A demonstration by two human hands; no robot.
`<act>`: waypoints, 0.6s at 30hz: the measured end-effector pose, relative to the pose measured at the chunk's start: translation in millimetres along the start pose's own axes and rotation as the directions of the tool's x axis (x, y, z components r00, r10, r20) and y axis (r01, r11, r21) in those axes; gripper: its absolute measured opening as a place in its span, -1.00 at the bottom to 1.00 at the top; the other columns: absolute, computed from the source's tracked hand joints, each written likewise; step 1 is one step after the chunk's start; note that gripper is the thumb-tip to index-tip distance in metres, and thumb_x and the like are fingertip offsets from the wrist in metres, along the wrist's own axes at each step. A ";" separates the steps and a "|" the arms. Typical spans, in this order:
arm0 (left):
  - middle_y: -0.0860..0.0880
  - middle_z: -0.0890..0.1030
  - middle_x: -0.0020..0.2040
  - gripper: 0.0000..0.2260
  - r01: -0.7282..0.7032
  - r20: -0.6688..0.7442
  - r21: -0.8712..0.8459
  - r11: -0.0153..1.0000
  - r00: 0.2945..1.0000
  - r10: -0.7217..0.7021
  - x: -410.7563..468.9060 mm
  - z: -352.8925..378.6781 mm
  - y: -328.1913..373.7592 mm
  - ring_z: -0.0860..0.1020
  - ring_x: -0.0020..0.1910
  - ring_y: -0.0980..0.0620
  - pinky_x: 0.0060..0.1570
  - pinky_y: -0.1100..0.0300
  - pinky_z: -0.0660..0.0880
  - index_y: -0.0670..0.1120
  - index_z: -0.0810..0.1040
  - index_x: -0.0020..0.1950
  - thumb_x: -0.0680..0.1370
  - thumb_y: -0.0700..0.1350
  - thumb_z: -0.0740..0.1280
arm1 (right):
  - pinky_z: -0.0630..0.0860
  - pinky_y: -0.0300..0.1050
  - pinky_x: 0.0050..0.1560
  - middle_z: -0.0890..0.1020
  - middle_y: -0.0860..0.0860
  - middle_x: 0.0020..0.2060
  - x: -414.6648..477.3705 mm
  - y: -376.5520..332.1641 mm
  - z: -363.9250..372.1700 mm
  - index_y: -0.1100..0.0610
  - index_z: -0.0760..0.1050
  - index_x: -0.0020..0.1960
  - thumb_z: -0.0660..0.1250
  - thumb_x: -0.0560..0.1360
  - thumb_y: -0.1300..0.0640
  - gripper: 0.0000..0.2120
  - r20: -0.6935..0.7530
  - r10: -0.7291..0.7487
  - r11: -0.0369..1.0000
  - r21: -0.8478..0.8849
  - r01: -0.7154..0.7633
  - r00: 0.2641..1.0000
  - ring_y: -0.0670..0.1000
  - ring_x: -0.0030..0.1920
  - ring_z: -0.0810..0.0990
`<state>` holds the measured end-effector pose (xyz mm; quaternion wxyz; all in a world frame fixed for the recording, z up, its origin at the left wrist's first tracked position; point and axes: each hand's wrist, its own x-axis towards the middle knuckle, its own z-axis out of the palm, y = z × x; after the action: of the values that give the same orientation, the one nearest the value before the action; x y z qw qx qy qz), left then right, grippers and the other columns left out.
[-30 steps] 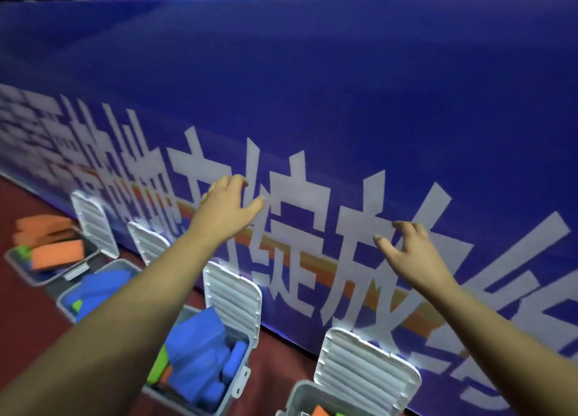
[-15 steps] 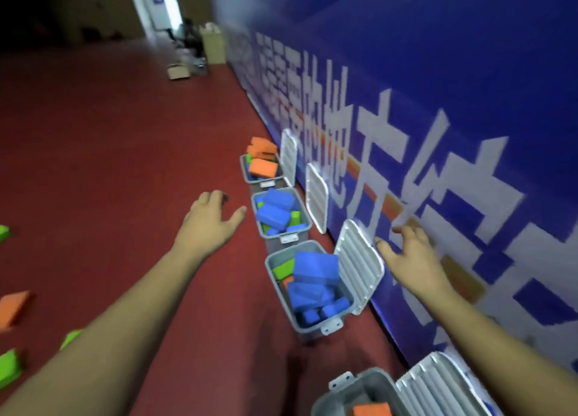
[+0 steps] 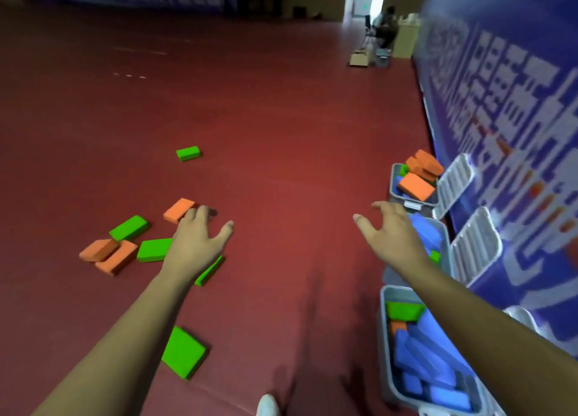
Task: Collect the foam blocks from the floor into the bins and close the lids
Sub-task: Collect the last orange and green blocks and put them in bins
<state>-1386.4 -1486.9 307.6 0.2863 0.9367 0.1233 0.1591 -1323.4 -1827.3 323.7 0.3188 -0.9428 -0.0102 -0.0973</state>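
Green and orange foam blocks lie scattered on the red floor at left: an orange block point(image 3: 179, 210), a green block point(image 3: 129, 227), two orange ones point(image 3: 109, 256), a flat green block point(image 3: 183, 351) near me and a lone green block point(image 3: 188, 153) farther off. My left hand point(image 3: 195, 243) hovers over the cluster, fingers spread, holding nothing. My right hand point(image 3: 392, 232) is stretched out empty in front of the middle bin point(image 3: 445, 243). Three grey bins stand along the wall with lids up: a far bin point(image 3: 394, 184) with orange blocks, the middle one and a near bin point(image 3: 385, 347) with blue blocks.
A blue banner wall point(image 3: 516, 118) runs along the right, with the open white lids point(image 3: 475, 246) leaning on it. A seated person point(image 3: 383, 31) and a cardboard box point(image 3: 358, 59) are far back by a doorway. My white shoe point(image 3: 267, 405) shows at the bottom edge.
My view has swung left from the banner wall to the open floor. Both hands stay empty and outstretched; the scattered blocks have come into sight under my left hand.
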 end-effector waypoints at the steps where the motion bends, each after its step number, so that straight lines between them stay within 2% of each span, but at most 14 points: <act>1: -0.15 0.52 0.08 -0.67 0.018 -0.008 0.001 1.000 1.000 -0.018 16.7 0.5 -12.5 0.51 0.15 -0.21 0.22 -0.09 0.43 -0.12 0.50 0.16 0.54 0.07 0.38 | 0.38 0.10 0.36 0.49 0.15 0.27 17.1 -11.6 16.6 0.15 0.48 0.31 0.36 0.50 -0.15 -0.49 0.019 -0.022 1.000 0.000 0.022 1.000 0.16 0.32 0.46; 4: -0.16 0.52 0.09 -0.67 0.055 -0.003 0.006 0.998 0.998 -0.055 75.3 3.8 -40.0 0.51 0.15 -0.20 0.21 -0.05 0.43 -0.14 0.50 0.16 0.54 0.07 0.37 | 0.37 0.12 0.36 0.50 0.13 0.25 68.8 -42.1 61.5 0.14 0.49 0.29 0.36 0.49 -0.15 -0.50 0.055 -0.048 0.999 0.005 0.048 0.997 0.15 0.31 0.47; 12: -0.14 0.52 0.05 -0.65 0.018 0.029 -0.016 1.000 0.999 -0.017 232.6 12.1 -83.3 0.51 0.13 -0.17 0.20 -0.02 0.44 -0.13 0.50 0.14 0.54 0.11 0.36 | 0.34 0.14 0.38 0.48 0.10 0.26 188.2 -90.7 131.5 0.13 0.47 0.30 0.33 0.48 -0.18 -0.48 0.135 -0.034 0.998 -0.051 0.041 0.990 0.13 0.31 0.47; 18: -0.14 0.53 0.04 -0.67 0.093 -0.009 -0.022 0.995 0.996 -0.093 307.4 14.8 -135.0 0.51 0.12 -0.18 0.17 -0.02 0.43 -0.13 0.50 0.14 0.54 0.09 0.36 | 0.36 0.11 0.37 0.50 0.12 0.25 270.9 -118.8 204.2 0.17 0.49 0.30 0.36 0.48 -0.15 -0.48 0.202 -0.069 0.990 -0.107 0.092 0.977 0.16 0.32 0.48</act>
<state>-1117.3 -1286.4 288.2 0.3026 0.9261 0.1665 0.1517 -1031.2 -1621.1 287.5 0.2567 -0.9635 -0.0743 -0.0165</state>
